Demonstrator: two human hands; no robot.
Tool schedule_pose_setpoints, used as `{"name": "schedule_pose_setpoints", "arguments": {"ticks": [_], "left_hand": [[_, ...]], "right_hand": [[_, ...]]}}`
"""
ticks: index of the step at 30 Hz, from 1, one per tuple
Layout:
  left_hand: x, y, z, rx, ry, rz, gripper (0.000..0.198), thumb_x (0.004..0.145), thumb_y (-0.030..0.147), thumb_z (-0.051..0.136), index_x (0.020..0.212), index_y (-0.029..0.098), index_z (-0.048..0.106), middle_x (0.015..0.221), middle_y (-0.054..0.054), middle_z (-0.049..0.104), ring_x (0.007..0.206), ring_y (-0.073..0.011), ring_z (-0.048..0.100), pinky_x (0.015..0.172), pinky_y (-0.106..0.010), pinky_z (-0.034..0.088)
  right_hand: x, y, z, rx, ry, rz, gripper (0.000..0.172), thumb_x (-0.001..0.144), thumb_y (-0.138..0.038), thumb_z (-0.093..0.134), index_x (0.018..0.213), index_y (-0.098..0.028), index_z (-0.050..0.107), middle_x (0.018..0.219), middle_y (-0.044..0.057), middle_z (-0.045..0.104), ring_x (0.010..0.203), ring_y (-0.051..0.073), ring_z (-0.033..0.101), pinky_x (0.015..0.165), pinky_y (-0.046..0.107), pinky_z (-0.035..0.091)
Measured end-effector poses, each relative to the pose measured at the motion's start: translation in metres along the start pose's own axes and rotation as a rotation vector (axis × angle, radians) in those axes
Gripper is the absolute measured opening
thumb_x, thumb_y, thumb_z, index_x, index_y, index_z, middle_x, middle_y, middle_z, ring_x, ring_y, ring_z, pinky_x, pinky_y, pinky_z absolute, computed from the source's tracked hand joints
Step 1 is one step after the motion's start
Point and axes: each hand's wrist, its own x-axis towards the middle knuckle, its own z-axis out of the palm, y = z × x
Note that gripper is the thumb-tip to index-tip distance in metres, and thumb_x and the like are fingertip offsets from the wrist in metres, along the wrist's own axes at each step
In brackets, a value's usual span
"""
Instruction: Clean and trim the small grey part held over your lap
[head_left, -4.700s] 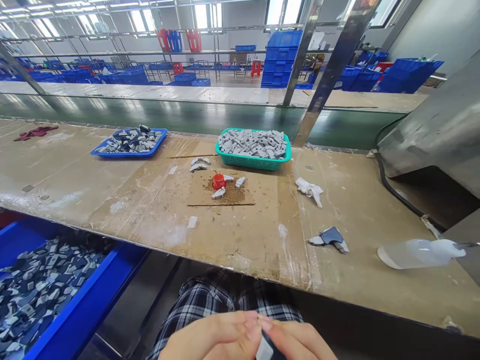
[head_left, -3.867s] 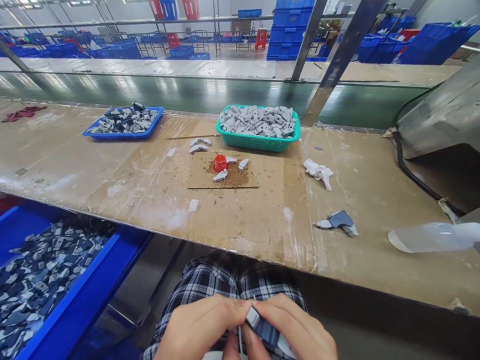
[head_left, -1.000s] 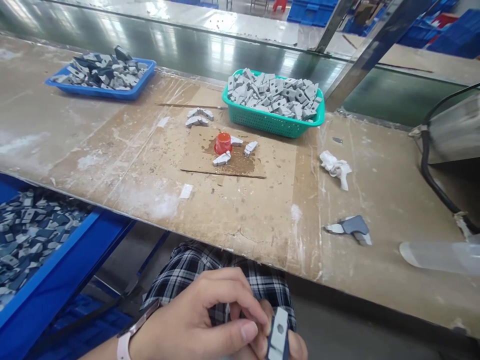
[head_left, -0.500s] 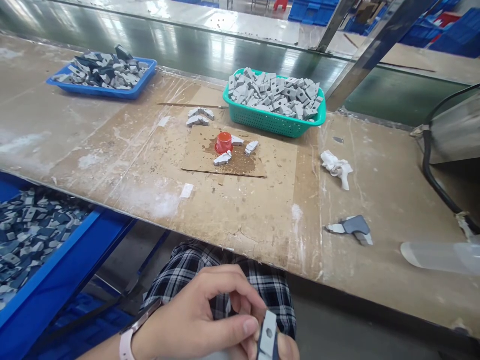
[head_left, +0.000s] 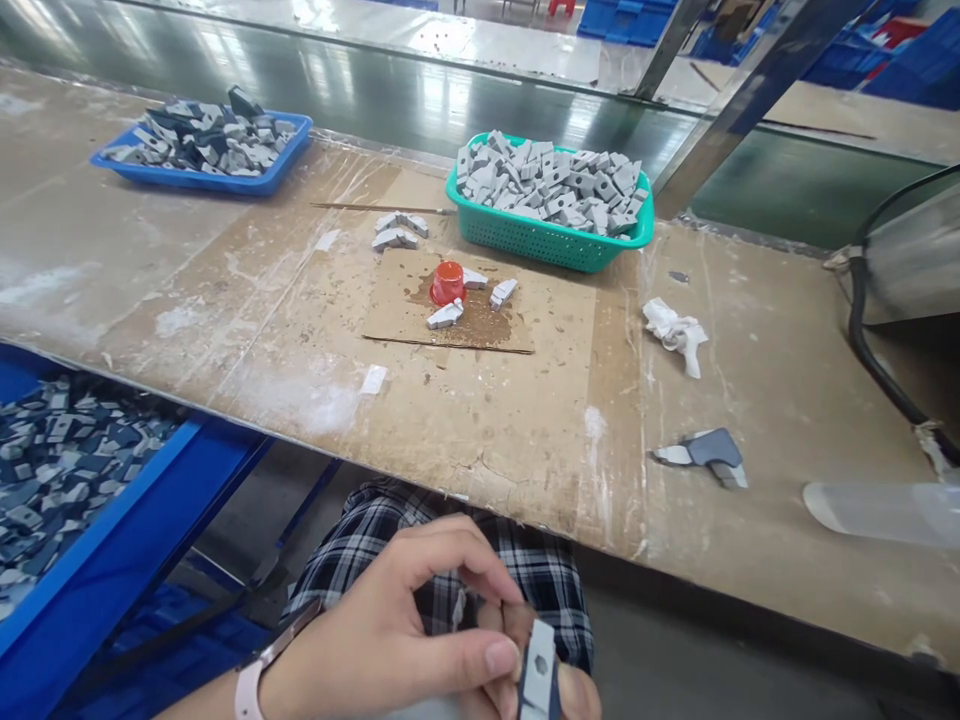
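A small grey and dark-blue block with a round hole in its pale face is held low over my lap, at the bottom of the head view. My right hand grips it, mostly cut off by the frame edge and hidden behind the block. My left hand wears a pink wristband and is closed, its thumb tip against the block's left side and its index finger bent above. Some fingertips of both hands overlap and are hard to tell apart.
On the cardboard-covered table stand a green basket of grey blocks, a blue tray of mixed blocks and a red cup with several loose pieces around it. Crumpled tissue and grey-blue pieces lie right. A blue bin is lower left.
My left index finger has shifted slightly left and down, opening a small gap from the block's top. The block and my right hand stay almost in place.
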Motion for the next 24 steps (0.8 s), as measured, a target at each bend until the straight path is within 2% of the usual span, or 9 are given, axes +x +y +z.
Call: {"name": "schedule_pose_setpoints", "arguments": {"ticks": [4,6,9,15,19,24], "left_hand": [[0.003,0.004,0.002,0.039,-0.077,0.072,0.029,0.086,0.022,0.074,0.114,0.022,0.069,0.102,-0.005,0.066,0.098,-0.0193,0.061,0.089,-0.034,0.048],[0.003,0.005,0.003,0.031,-0.118,0.096,0.031,0.087,0.019,0.072,0.117,0.021,0.068,0.105,-0.006,0.067,0.102,-0.0209,0.059,0.092,-0.037,0.049],[0.002,0.006,0.005,0.010,-0.137,0.098,0.031,0.086,0.016,0.072,0.117,0.018,0.068,0.105,-0.008,0.067,0.102,-0.0214,0.059,0.093,-0.039,0.049],[0.000,0.008,0.007,-0.002,-0.153,0.093,0.029,0.085,0.016,0.072,0.113,0.015,0.070,0.102,-0.009,0.067,0.100,-0.0218,0.058,0.092,-0.039,0.049],[-0.001,0.010,0.006,-0.009,-0.168,0.068,0.024,0.086,0.018,0.072,0.110,0.015,0.070,0.099,-0.009,0.066,0.098,-0.0223,0.059,0.090,-0.039,0.049],[-0.008,0.010,0.007,-0.013,-0.132,0.058,0.022,0.092,0.034,0.067,0.109,0.020,0.065,0.102,-0.008,0.063,0.104,-0.0244,0.060,0.092,-0.040,0.049]], "right_hand": [[0.001,0.000,-0.014,-0.236,0.139,-0.043,0.035,0.096,-0.052,0.060,0.093,-0.016,0.062,0.081,0.000,0.061,0.065,0.012,0.058,0.060,0.026,0.052],[0.002,0.001,-0.017,-0.332,0.188,-0.059,0.029,0.098,-0.045,0.059,0.105,-0.017,0.063,0.096,0.003,0.064,0.076,0.014,0.063,0.066,0.029,0.056],[0.001,0.004,-0.016,-0.443,0.239,-0.090,0.028,0.098,-0.041,0.060,0.111,-0.017,0.062,0.104,0.005,0.064,0.083,0.016,0.064,0.071,0.032,0.058],[-0.001,0.005,-0.012,-0.587,0.302,-0.142,0.026,0.098,-0.042,0.060,0.108,-0.018,0.063,0.102,0.005,0.065,0.081,0.016,0.064,0.069,0.030,0.058],[0.001,0.003,-0.009,-0.639,0.321,-0.163,0.027,0.098,-0.041,0.060,0.109,-0.016,0.063,0.105,0.005,0.066,0.086,0.017,0.065,0.075,0.034,0.059],[-0.014,0.004,-0.014,-0.667,0.310,-0.152,0.029,0.098,-0.040,0.061,0.115,-0.017,0.062,0.110,0.007,0.064,0.090,0.018,0.065,0.077,0.036,0.059]]}}
